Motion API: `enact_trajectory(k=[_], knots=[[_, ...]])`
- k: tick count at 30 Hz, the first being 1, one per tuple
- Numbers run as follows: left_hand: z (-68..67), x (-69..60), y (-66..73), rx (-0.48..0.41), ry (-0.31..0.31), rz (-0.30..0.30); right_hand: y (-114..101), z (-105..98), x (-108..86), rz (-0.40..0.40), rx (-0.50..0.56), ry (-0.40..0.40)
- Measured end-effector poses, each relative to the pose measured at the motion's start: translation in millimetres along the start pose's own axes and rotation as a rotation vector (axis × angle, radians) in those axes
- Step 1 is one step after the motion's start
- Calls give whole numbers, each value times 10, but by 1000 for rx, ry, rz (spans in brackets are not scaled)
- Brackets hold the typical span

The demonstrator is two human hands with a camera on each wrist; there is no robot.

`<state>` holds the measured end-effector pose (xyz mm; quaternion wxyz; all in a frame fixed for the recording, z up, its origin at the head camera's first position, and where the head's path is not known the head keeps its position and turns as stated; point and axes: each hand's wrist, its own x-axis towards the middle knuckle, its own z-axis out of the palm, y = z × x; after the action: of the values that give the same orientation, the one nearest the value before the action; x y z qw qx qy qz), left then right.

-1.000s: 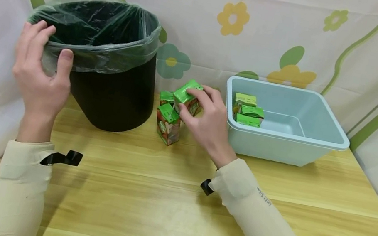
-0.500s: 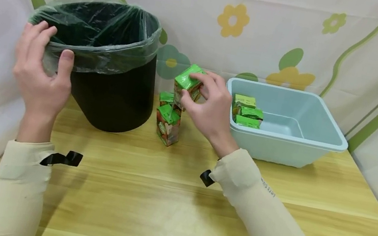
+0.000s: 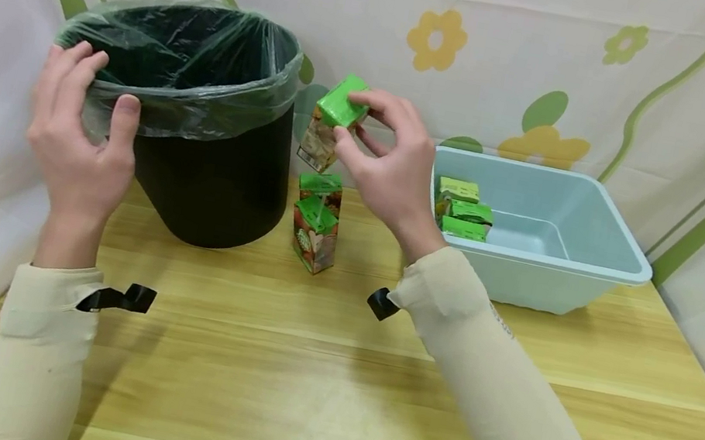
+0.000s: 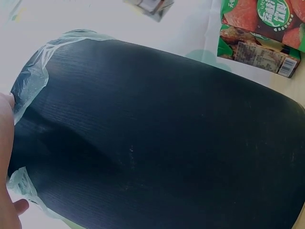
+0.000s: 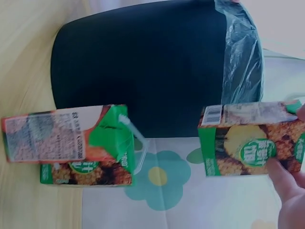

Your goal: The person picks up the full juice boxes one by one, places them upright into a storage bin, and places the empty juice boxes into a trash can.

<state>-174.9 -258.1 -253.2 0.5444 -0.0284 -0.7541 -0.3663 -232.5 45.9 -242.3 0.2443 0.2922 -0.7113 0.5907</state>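
In the head view my left hand [image 3: 83, 141] holds the near-left rim of a black trash bin [image 3: 209, 187], fingers over the edge and thumb outside on its clear liner [image 3: 201, 116]. My right hand [image 3: 399, 157] pinches a green-topped juice box [image 3: 319, 143] between thumb and fingers, tilted in the air right of the bin. The right wrist view shows fruit pictures and a barcode on this juice box [image 5: 252, 143]. Below it, two juice boxes stand on the table, a front one [image 3: 313, 241] and a rear one [image 3: 322, 185]. A bent white straw [image 5: 138, 136] sticks out of one.
A light blue plastic tub [image 3: 530, 258] stands at the right, with several green-topped boxes [image 3: 467, 211] along its left side. A flower-patterned cloth [image 3: 361, 9] hangs behind the wooden table [image 3: 268, 378].
My right hand has lifted the juice box up and to the left, clear of the two standing boxes, tilting it. My left hand stays on the bin rim.
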Motion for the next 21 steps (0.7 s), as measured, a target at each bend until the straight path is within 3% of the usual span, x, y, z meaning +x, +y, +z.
enact_trajectory(k=[5,12,21], knots=[[-1,2,9,-6,6,-3,-52,42,79,21,135,14],[-3,3,-26,4,2,-7,-146,88,183,44,248,93],[9,4,-55,18,-3,1,-335,147,251,-86,328,163]])
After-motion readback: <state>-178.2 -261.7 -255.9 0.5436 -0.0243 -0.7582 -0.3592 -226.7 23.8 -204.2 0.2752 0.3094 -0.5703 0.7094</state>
